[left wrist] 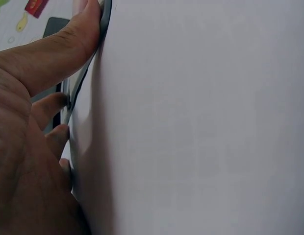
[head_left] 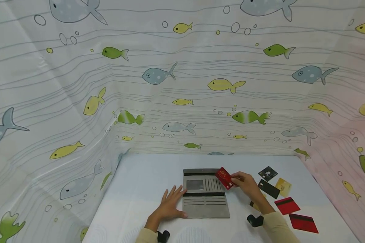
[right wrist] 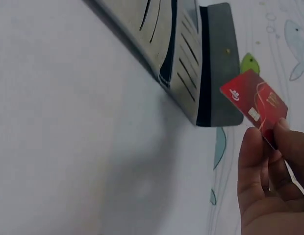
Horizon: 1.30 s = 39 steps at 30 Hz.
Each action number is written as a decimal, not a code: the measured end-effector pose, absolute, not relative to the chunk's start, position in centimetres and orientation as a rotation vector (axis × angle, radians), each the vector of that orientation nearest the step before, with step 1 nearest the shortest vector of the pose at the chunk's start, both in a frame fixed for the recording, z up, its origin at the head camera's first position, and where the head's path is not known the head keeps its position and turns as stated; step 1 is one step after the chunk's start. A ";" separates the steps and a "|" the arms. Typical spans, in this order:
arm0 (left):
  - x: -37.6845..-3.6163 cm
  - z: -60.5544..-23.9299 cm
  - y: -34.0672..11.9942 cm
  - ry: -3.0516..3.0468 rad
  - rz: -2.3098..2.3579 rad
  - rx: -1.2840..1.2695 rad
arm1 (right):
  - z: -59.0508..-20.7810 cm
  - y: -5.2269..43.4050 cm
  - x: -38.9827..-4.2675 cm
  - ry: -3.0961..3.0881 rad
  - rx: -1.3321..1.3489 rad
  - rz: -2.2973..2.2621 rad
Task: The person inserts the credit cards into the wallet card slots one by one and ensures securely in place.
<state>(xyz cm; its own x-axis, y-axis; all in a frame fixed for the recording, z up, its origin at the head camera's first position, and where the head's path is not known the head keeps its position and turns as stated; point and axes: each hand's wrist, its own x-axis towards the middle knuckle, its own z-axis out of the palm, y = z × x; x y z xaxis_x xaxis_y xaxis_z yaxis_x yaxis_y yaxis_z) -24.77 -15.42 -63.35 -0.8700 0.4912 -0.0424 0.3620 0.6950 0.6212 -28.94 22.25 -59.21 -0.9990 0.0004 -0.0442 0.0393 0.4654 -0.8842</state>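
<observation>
A grey bifold wallet [head_left: 205,212] lies spread flat on the table, its card slots and a clear window showing. My left hand [head_left: 169,206] rests at its left edge, fingers spread, with the thumb at the lower corner. In the left wrist view the thumb [left wrist: 68,46] lies along the wallet's edge. Between thumb and fingers my right hand [head_left: 246,184] pinches a red VIP card [head_left: 224,178] by one end. That card is tilted and overlaps the wallet's upper right corner in the head view; the right wrist view shows its chip side.
Right of the wallet lie a black VIP card [head_left: 268,173], a plain black card [head_left: 269,189], a gold card [head_left: 283,187] and two red cards [head_left: 287,205] with dark stripes. Another card is partly hidden behind my right wrist. A fish-print curtain [head_left: 182,67] surrounds the white table [head_left: 140,175].
</observation>
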 end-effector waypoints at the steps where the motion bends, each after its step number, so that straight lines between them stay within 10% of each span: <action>1: -24.7 -63.4 -15.5 2.700 0.924 0.689 | -59.2 21.8 -28.9 2.646 0.026 -1.619; 39: -25.0 -63.3 -15.5 2.711 0.816 0.661 | -60.9 11.5 -30.0 2.610 -0.497 -1.466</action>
